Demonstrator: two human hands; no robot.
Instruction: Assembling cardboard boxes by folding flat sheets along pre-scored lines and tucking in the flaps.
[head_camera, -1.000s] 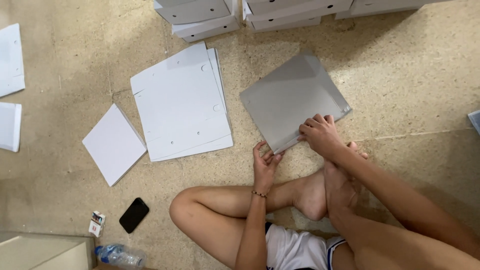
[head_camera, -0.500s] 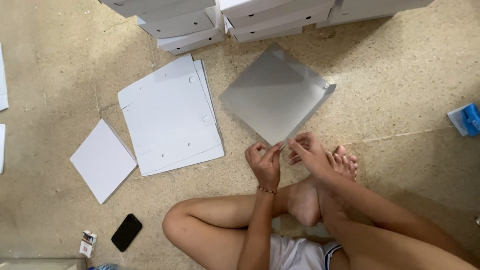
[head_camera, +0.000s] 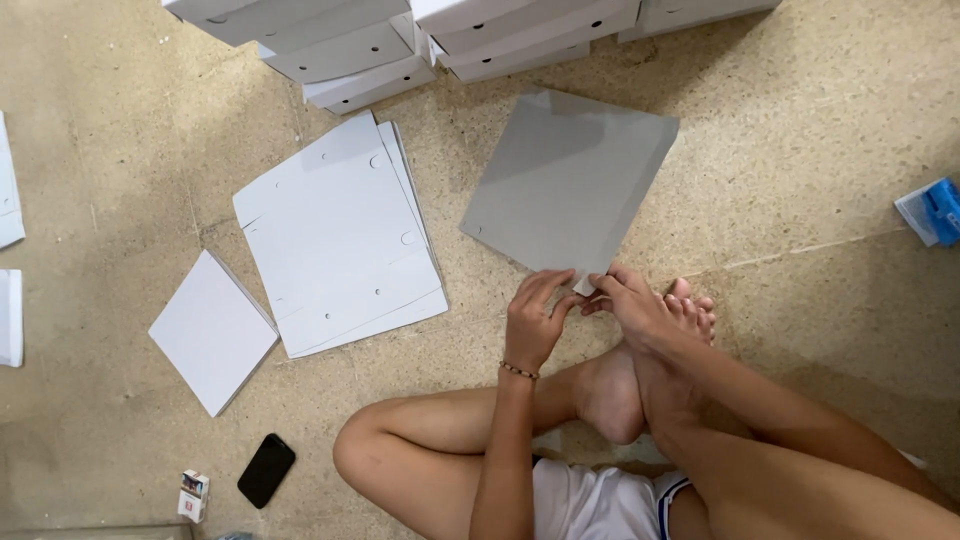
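Left hand (head_camera: 536, 322): fingertips pinching near corner of grey sheet; grip closed on it.
Right hand (head_camera: 632, 305): pinching same corner from the other side.
Grey sheet (head_camera: 570, 180): flat on floor (head_camera: 780, 200), stretching away from both grips; likely light, thin, bendable cardboard; best taken at corner or edge.
White flat panels (head_camera: 335, 235): left of sheet, apart.
Stacked white boxes (head_camera: 400, 40): farthest.

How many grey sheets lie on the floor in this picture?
1. The grey sheet lies on the floor before the person; the left hand and right hand pinch its near corner. The other flat pieces are white. More could lie outside the view.
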